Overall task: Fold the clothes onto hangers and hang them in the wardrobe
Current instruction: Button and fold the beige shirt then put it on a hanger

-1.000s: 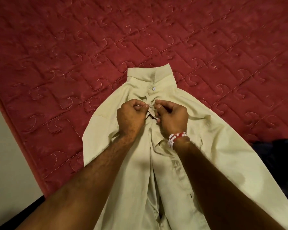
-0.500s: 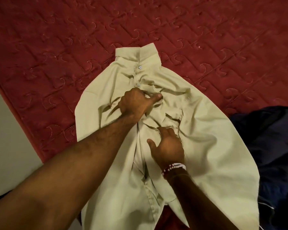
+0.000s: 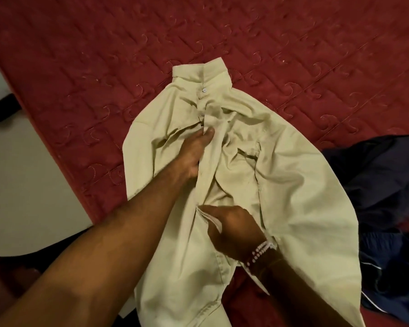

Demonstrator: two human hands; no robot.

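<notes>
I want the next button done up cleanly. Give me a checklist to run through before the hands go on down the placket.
1. Shirt lies front-up on the red bedspread: ok.
2. Top buttons below the collar closed: ok.
3. Left hand pins the placket: ok.
4. Right hand has a grip on the placket edge: ok.
5. Chest fabric smooth: not ok, creased around the pocket.
6. Next button and its hole lined up: cannot tell, hidden by folds.
7. Hanger within reach: cannot tell, none in view.
</notes>
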